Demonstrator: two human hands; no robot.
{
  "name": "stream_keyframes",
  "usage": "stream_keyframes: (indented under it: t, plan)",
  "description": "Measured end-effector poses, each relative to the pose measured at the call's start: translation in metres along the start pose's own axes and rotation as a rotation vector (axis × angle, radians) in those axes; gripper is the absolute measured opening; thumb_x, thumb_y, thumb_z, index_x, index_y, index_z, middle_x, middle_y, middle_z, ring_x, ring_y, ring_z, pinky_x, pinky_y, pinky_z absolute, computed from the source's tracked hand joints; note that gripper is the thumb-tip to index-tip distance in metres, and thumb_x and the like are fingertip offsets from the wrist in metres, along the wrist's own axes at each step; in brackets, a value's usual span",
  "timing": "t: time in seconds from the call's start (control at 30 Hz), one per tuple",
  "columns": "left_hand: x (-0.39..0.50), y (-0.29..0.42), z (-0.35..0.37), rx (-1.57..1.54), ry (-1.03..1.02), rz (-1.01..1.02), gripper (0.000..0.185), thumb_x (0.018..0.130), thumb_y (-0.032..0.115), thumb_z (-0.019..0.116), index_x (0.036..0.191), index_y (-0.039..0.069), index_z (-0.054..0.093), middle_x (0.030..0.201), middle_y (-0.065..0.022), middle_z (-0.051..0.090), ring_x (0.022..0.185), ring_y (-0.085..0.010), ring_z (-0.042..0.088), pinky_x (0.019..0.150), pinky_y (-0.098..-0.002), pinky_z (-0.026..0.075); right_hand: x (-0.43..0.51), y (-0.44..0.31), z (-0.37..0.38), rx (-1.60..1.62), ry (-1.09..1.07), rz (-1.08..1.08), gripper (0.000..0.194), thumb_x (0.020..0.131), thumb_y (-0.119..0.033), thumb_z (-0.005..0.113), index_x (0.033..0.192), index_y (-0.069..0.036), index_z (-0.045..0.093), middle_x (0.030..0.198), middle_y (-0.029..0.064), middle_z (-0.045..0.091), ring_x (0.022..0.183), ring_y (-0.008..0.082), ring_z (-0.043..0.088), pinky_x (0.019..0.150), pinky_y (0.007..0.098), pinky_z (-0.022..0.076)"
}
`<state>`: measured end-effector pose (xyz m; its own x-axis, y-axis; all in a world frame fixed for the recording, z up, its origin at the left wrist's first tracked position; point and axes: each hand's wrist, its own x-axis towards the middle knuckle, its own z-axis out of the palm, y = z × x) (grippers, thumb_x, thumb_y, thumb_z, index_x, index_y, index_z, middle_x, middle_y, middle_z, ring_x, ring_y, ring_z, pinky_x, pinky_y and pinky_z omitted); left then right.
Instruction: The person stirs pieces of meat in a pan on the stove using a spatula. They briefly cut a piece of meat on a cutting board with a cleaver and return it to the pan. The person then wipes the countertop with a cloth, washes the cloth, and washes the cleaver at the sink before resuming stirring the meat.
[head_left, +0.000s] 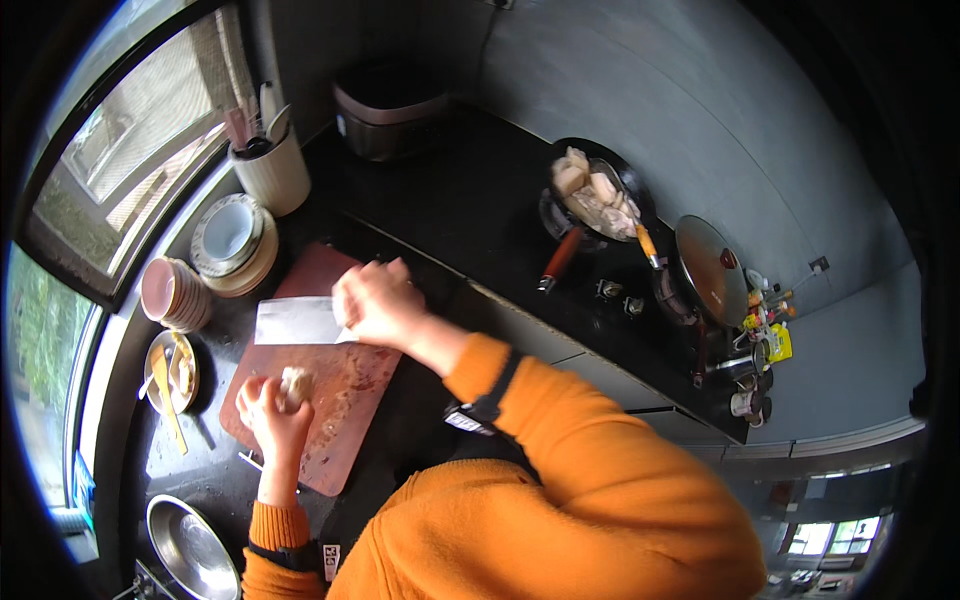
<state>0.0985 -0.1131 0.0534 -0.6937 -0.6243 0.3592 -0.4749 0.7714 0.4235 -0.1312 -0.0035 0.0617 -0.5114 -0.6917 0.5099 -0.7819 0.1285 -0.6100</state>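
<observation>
My right hand (379, 304) grips a Chinese cleaver (294, 321) by its handle, which is hidden in the fist. The broad blade points left across the upper part of a reddish-brown cutting board (349, 386). Lower on the board, my left hand (271, 412) has its fingers round a pale, lumpy piece of food (298, 384). Whether it is garlic or something else, I cannot tell. Blade and food are apart. Wet marks and small bits cover the bare lower right of the board.
By the window stand a utensil crock (274, 176), stacked plates (259, 262), pink bowls (172, 292) and a dish with a wooden spatula (161, 375). A steel basin (193, 551) sits below. On the stove, a wok (645, 180) holds pale meat chunks (600, 195) near a lidded pan (709, 262).
</observation>
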Motion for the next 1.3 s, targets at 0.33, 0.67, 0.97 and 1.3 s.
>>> stream_keyframes:
  t: [0.33, 0.67, 0.97, 1.3]
  plan:
    - [0.161, 0.348, 0.104, -0.341, -0.097, 0.508, 0.037, 0.057, 0.021, 0.077, 0.091, 0.010, 0.070, 0.104, -0.0083, 0.057, 0.105, -0.0315, 0.049, 0.089, -0.0432, 0.041, -0.031, 0.194, -0.375, -1.107, -0.393, 0.928, 0.053, 0.067, -0.030, 0.074, 0.115, -0.011, 0.061, 0.118, 0.0115, 0.063, 0.114, 0.0280, 0.057, 0.102, 0.0565, 0.0320]
    - [0.192, 0.534, 0.266, 0.202, -0.546, 0.706, 0.049, 0.064, 0.044, 0.072, 0.100, 0.011, 0.070, 0.116, -0.0110, 0.052, 0.116, -0.0292, 0.040, 0.097, -0.0393, 0.031, -0.080, 0.238, -0.408, -0.873, -0.119, 0.546, 0.047, 0.064, -0.022, 0.080, 0.107, -0.011, 0.063, 0.108, 0.0068, 0.062, 0.114, 0.0280, 0.050, 0.107, 0.0564, 0.0247]
    - [0.196, 0.560, 0.282, 0.312, -0.534, 0.816, 0.070, 0.064, 0.049, 0.077, 0.119, 0.010, 0.059, 0.123, -0.0105, 0.050, 0.122, -0.0284, 0.037, 0.101, -0.0445, 0.030, -0.123, 0.138, -0.423, -0.599, 0.141, 0.458, 0.044, 0.071, -0.011, 0.074, 0.113, -0.008, 0.059, 0.107, 0.0084, 0.058, 0.108, 0.0274, 0.051, 0.106, 0.0560, 0.0265]
    - [0.140, 0.279, 0.123, -0.224, 0.139, 0.372, 0.037, 0.064, 0.023, 0.079, 0.095, 0.007, 0.066, 0.099, -0.0094, 0.058, 0.101, -0.0290, 0.051, 0.087, -0.0410, 0.042, -0.076, 0.047, -0.274, 0.056, -0.292, 0.063, 0.006, 0.082, -0.003, 0.061, 0.088, -0.001, 0.062, 0.080, 0.0107, 0.063, 0.077, 0.0270, 0.061, 0.071, 0.0345, 0.0488]
